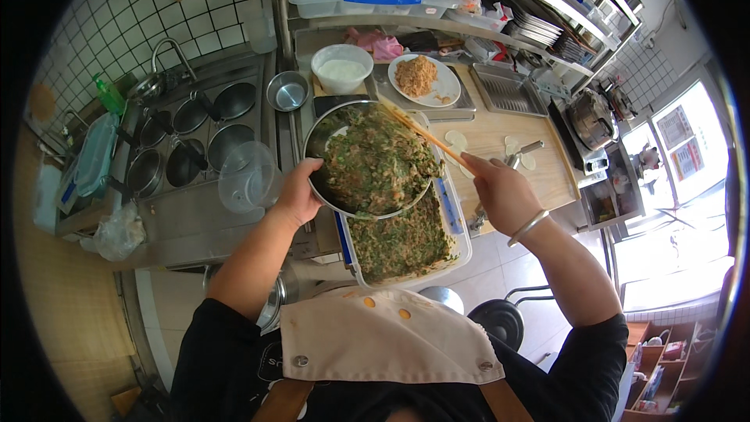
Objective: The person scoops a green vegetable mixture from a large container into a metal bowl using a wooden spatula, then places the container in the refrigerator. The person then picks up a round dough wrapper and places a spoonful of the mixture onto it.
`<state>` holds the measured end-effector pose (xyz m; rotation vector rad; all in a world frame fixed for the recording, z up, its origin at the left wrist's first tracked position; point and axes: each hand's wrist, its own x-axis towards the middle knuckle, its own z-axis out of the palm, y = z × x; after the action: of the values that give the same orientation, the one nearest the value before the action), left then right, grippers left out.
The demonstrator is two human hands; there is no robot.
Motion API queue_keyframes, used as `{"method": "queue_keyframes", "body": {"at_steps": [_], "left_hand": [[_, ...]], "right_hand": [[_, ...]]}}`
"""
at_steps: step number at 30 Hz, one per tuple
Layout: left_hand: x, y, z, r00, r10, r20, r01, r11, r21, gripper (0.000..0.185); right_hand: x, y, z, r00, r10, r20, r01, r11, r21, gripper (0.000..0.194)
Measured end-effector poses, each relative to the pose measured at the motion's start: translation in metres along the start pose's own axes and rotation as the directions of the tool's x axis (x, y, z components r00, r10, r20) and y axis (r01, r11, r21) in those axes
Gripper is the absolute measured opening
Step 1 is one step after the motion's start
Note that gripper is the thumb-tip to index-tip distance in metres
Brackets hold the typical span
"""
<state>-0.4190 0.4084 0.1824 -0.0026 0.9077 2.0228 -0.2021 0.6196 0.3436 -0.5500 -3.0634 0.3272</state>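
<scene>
My left hand (300, 190) grips the left rim of a round metal bowl (316, 183), thumb on the inside. The bowl holds a chopped green and meat filling (375, 164) and is over the back part of a clear plastic tub (463, 246). More of the same filling (401, 240) lies in the tub. In my right hand (504, 187) are wooden chopsticks (430, 138), whose far ends reach the filling in the bowl. Pale round dough wrappers (456, 140) lie on the wooden board (551, 152) to the right, near a metal-handled tool (530, 148).
Behind the bowl stand a white bowl of pale contents (341, 69), a plate of minced food (417, 79) and an empty metal tray (508, 91). A metal cup (287, 91), a clear plastic container (249, 179) and several strainer baskets (231, 143) are at left. A pot (590, 120) stands at right.
</scene>
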Motion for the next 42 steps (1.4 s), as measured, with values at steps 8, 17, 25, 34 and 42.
{"method": "queue_keyframes", "body": {"at_steps": [8, 17, 25, 34, 42], "left_hand": [[0.001, -0.015, 0.018, 0.993, -0.001, -0.116, 0.011, 0.996, 0.087, 0.037], [0.007, -0.021, -0.003, 0.995, 0.088, -0.042, -0.091, 0.993, -0.075, 0.036], [0.002, -0.015, 0.003, 0.985, 0.143, -0.098, -0.150, 0.986, -0.074, 0.037], [-0.011, -0.002, -0.019, 0.991, 0.098, -0.086, -0.110, 0.984, -0.140, 0.036], [-0.014, 0.034, -0.046, 0.997, -0.069, -0.033, 0.066, 0.995, -0.072, 0.035]], "right_hand": [[0.007, -0.035, -0.015, 0.946, -0.322, 0.044, 0.285, 0.757, -0.588, 0.050], [-0.031, 0.017, 0.006, 0.924, 0.304, 0.233, -0.372, 0.562, 0.739, 0.040], [-0.042, -0.014, 0.106, 0.768, 0.198, 0.609, -0.506, -0.394, 0.767, 0.033], [-0.047, -0.003, 0.118, 0.877, 0.161, 0.452, -0.387, -0.320, 0.865, 0.039], [-0.027, 0.048, 0.067, 0.961, 0.077, -0.266, -0.002, 0.962, 0.272, 0.028]]}}
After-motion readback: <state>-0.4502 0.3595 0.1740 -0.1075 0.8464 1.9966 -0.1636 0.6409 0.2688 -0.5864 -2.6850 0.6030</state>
